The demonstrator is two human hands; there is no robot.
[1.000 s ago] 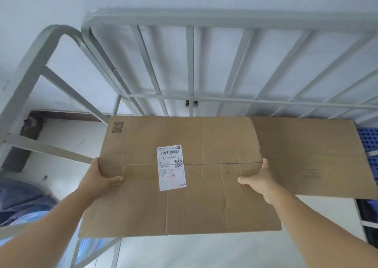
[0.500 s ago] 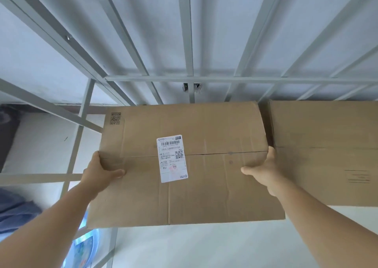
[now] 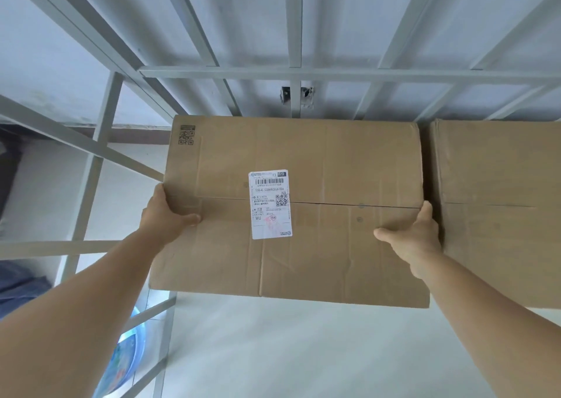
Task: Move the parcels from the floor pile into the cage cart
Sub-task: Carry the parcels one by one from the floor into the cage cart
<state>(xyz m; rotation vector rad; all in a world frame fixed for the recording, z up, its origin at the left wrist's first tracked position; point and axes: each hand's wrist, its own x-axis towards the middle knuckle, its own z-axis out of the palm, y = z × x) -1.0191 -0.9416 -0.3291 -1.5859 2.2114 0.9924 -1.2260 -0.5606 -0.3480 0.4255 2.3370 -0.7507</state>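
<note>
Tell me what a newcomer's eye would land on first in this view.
First, the big cardboard box at the centre, with a white shipping label on its top. The left hand and the right hand grip its two side edges, thumbs on top. To its right stands a second cardboard box, and the grey bars of the cage cart run behind both.
</note>
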